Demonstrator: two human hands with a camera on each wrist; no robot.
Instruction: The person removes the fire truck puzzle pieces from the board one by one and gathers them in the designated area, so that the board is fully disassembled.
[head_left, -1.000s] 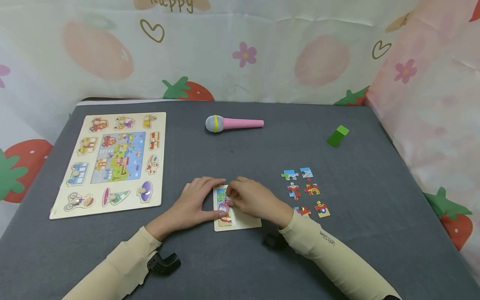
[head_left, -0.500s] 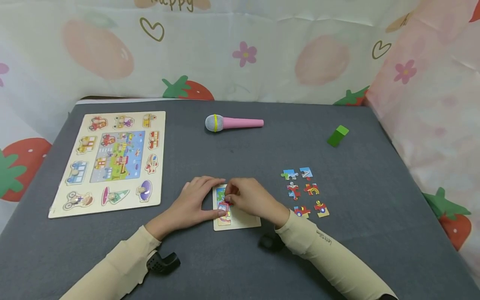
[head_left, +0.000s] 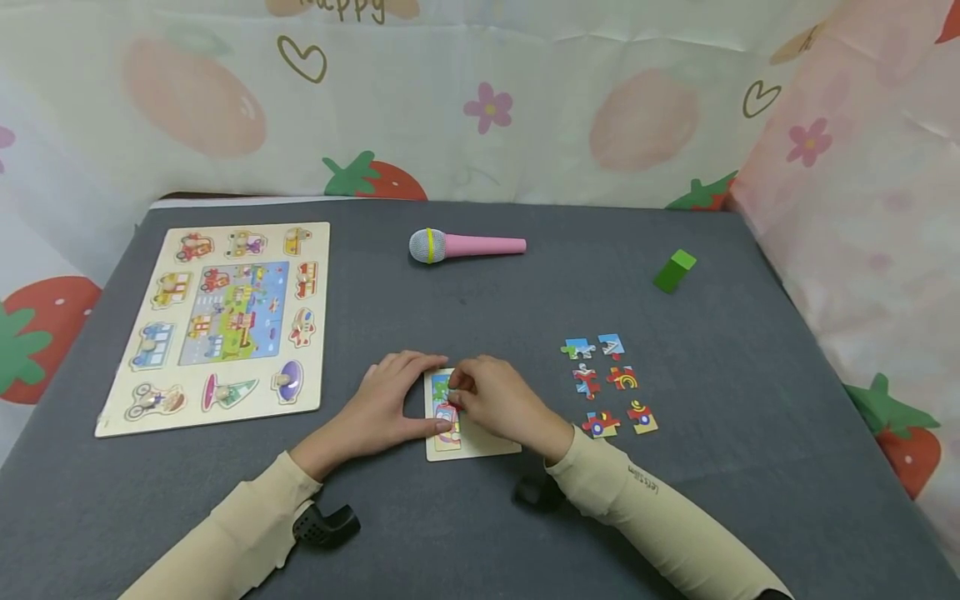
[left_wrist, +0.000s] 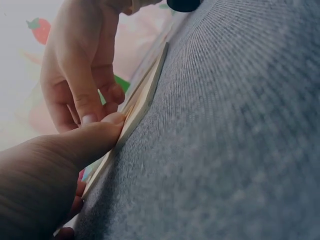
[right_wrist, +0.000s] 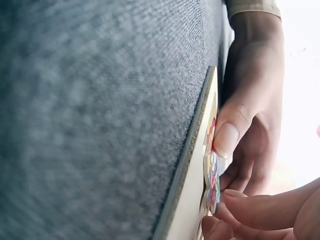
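Note:
In the head view a small wooden jigsaw board lies at the front centre, with colourful pieces along its left side. My left hand rests at the board's left, thumb pressing on the pieces and index finger reaching the top left corner. My right hand bends over the board's upper part, thumb and fingertips together at a jigsaw piece, which is mostly hidden from above. In the right wrist view the pieces stand slightly proud of the board near the right fingertips.
Several loose jigsaw pieces lie right of the board. A large peg puzzle board is at the left. A pink toy microphone lies at the back, and a green block stands at the right rear.
My right hand has shifted slightly left and its fingertips have come down a little at the piece. The left hand keeps its place on the board.

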